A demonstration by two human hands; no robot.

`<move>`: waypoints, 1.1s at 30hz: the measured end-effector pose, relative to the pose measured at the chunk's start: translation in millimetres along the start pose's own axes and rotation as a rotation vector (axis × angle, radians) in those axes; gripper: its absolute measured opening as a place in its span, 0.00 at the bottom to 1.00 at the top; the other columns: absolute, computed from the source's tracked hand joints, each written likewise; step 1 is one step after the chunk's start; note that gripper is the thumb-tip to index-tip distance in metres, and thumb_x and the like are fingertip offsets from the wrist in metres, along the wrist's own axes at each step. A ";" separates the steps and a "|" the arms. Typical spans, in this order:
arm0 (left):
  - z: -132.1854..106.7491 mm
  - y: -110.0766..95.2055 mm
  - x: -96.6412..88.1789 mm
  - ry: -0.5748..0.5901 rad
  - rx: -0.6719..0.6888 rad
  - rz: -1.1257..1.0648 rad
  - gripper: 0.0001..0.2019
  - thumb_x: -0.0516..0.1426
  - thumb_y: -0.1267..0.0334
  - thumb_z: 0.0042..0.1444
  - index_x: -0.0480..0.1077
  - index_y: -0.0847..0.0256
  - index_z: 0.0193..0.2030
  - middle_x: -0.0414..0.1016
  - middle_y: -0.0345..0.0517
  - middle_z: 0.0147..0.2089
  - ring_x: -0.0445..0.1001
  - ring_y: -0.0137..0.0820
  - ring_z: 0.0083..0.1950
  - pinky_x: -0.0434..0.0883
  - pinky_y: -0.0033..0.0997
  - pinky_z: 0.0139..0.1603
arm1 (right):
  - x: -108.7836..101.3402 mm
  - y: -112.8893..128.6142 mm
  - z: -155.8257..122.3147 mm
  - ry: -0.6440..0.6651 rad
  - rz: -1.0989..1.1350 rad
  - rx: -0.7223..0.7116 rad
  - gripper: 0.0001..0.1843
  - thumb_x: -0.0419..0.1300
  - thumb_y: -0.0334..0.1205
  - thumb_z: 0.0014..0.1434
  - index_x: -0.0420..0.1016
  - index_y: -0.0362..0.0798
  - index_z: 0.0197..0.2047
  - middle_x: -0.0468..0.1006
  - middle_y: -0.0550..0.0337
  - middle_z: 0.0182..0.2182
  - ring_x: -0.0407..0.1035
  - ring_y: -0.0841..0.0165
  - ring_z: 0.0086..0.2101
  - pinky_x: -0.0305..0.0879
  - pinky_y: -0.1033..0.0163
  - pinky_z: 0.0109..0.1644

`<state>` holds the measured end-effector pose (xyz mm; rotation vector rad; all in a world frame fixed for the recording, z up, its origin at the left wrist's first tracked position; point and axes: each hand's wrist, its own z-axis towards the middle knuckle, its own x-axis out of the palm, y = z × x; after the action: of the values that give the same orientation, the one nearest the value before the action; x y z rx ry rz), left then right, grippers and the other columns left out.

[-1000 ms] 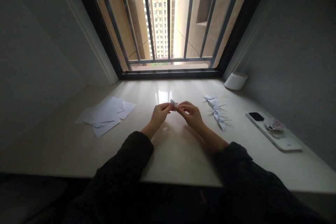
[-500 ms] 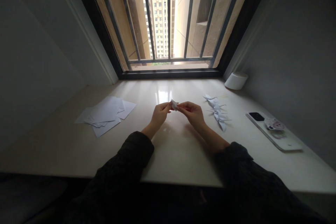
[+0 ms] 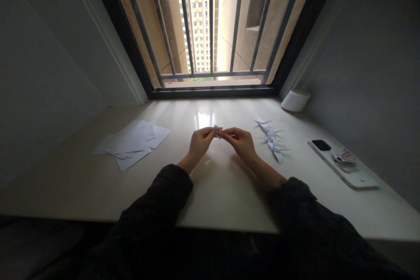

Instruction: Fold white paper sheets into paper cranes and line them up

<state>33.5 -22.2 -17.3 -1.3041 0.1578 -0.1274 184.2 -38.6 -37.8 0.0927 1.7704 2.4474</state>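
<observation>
Between my fingertips is a small piece of folded white paper [image 3: 218,130], held just above the pale sill in front of the window. My left hand [image 3: 201,141] pinches it from the left, and my right hand [image 3: 240,141] pinches it from the right. The fingers cover much of it, so its exact shape is hard to see. Several folded white paper cranes [image 3: 269,134] lie in a row to the right of my right hand. Left of my hands rests a loose pile of white paper sheets [image 3: 133,140].
A phone [image 3: 344,164] with a round grip on its back lies at the right. Near the window's right corner stands a white cup-like object [image 3: 295,100]. The barred window [image 3: 211,92] closes off the far side of the sill [image 3: 226,201], with walls on both sides.
My left fingers have shifted slightly over the folded paper, and less of it shows between my hands. The cranes, sheets and phone have stayed in place.
</observation>
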 end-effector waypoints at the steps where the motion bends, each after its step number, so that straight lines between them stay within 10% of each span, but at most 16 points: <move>1: -0.4 -0.1 0.3 -0.009 -0.003 0.002 0.15 0.61 0.52 0.50 0.79 0.61 0.38 0.80 0.50 0.40 0.76 0.34 0.38 0.71 0.35 0.41 | 0.2 -0.1 0.0 0.000 -0.001 -0.001 0.20 0.68 0.56 0.42 0.79 0.49 0.31 0.81 0.55 0.31 0.74 0.63 0.31 0.70 0.59 0.35; 33: -1.7 5.0 0.1 -0.118 -0.016 0.021 0.15 0.62 0.50 0.48 0.79 0.61 0.35 0.80 0.47 0.34 0.76 0.35 0.38 0.71 0.35 0.42 | -0.9 4.9 1.6 0.109 0.133 0.218 0.18 0.69 0.52 0.40 0.80 0.47 0.31 0.81 0.55 0.25 0.72 0.67 0.28 0.65 0.62 0.32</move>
<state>33.3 -22.5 -22.6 -1.3222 0.0715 -0.0312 185.1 -38.8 -32.6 0.1011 2.1398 2.3786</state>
